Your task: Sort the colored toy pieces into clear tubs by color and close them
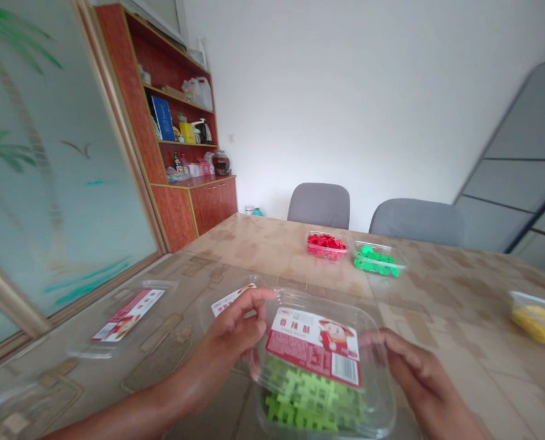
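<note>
A clear plastic box (382, 397) with a red-and-white label on its lid holds light green interlocking pieces (309, 400). My left hand (235, 336) grips the box's left rim, fingers curled over the lid edge. My right hand (414, 373) presses against its right side with fingers closed on the rim. The box sits low over the table (446, 305), near its front edge.
Two clear lids with red labels lie on the table, one far left (128, 315), one behind my left hand (229, 299). Trays of red pieces (326, 244), green pieces (377, 258) and yellow pieces (536, 321) stand farther off. Two grey chairs and a wooden shelf stand behind.
</note>
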